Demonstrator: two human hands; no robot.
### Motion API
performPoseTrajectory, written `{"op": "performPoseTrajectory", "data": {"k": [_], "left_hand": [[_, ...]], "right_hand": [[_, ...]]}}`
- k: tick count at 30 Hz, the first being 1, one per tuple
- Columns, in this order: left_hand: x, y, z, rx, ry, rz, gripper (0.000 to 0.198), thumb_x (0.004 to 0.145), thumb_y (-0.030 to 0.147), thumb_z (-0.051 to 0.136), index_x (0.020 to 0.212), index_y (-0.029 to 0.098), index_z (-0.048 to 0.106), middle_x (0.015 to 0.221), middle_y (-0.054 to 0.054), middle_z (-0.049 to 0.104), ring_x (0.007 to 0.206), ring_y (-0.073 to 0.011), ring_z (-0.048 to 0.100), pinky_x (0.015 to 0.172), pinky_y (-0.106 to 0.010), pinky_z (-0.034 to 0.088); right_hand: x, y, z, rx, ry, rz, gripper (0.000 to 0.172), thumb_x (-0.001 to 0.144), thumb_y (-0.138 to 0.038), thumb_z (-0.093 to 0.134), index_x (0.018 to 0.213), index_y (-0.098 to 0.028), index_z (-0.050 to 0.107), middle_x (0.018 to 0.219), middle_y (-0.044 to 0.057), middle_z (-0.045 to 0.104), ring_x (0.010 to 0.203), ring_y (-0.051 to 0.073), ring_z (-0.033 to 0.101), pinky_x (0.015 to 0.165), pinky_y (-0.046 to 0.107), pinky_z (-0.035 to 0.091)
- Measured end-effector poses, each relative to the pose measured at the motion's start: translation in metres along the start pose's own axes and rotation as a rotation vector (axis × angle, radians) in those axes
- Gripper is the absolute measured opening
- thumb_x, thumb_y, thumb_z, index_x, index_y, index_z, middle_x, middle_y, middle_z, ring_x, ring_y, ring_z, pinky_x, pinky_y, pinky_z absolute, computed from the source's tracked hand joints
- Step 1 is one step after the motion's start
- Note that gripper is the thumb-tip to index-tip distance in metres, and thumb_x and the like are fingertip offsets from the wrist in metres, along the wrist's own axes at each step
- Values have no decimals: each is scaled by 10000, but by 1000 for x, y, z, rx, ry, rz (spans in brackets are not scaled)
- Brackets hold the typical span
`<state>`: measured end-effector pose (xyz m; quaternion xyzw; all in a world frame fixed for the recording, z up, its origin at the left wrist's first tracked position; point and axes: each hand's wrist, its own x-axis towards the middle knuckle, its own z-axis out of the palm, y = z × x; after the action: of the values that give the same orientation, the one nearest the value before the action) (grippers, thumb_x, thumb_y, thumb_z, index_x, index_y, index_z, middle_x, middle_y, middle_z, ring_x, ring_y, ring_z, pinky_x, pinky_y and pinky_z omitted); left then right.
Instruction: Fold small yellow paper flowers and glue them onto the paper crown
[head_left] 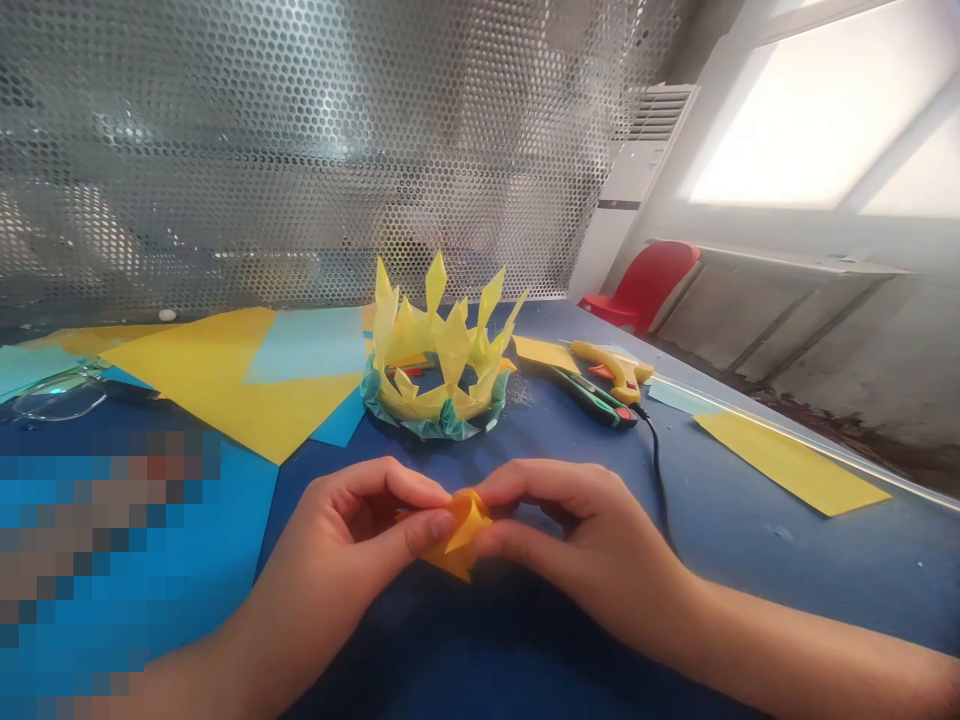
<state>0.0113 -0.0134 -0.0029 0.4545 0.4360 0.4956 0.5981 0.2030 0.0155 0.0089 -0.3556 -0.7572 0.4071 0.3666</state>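
Note:
A small folded piece of orange paper (459, 548) is pinched in front of me, between both hands. My left hand (379, 525) closes thumb and forefinger on its left side. My right hand (559, 520) grips the right side the same way, near a pointed flap. Just beyond the hands stands a paper crown (454, 345) with tall yellow points and a crumpled blue-green band around its base. The lower edges of the folded paper hang above the table; parts of it are hidden by my fingers.
On the blue table (720, 560) lie a yellow glue gun (619, 370) with a black cord, a green-and-black cutter (592, 397) and a yellow paper strip (787, 460). Large yellow sheets (247, 400) and a blue sheet (232, 520) cover the left. A red chair (652, 285) stands behind.

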Motion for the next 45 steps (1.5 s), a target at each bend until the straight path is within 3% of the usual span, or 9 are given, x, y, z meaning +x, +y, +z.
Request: {"op": "performPoseTrajectory", "data": {"k": [7,12,19,30,39,43,45], "left_hand": [[-4,3,3,114,-17,-30,128,725,300,794,723,224,691,732,35,718,725,-128,672,688,-194,537],[-7,5,4,222,-49,-62,128,686,223,787,690,223,659,642,51,638,613,-102,569,559,-166,450],[-8,2,4,277,-55,-22,123,749,325,738,693,240,668,724,27,644,675,-133,562,602,-204,462],[-7,3,5,186,-23,-9,164,728,352,783,651,243,687,662,43,687,648,-113,635,617,-167,513],[-6,2,2,181,-95,22,96,771,389,747,827,314,769,830,39,746,800,-135,684,705,-167,555],[-5,-1,-1,189,-46,59,346,661,315,848,985,345,730,1103,40,686,1053,-173,630,851,-204,541],[-4,-3,-1,171,19,-5,495,640,330,860,1098,354,673,1097,27,668,1049,-196,634,832,-258,570]], "right_hand": [[1,-1,0,-23,-4,-21,85,753,-308,775,772,-227,759,734,-20,763,657,125,686,644,200,536],[0,-1,0,1,-81,-103,118,711,-299,810,775,-216,757,774,2,754,683,132,698,677,211,554],[-1,-1,2,66,-56,-96,122,705,-305,813,715,-202,748,751,1,756,656,117,696,654,187,552],[1,-2,3,233,-89,278,149,654,-327,837,687,-201,765,735,3,764,707,141,683,695,227,541],[4,2,0,236,-65,374,186,640,-331,842,675,-183,734,710,-8,727,693,123,626,662,208,494],[4,3,1,282,-58,399,230,606,-342,859,667,-176,712,722,-1,719,676,123,615,642,215,483],[4,3,1,284,-75,381,241,610,-346,857,654,-169,700,732,8,718,678,126,613,646,219,483]]}}
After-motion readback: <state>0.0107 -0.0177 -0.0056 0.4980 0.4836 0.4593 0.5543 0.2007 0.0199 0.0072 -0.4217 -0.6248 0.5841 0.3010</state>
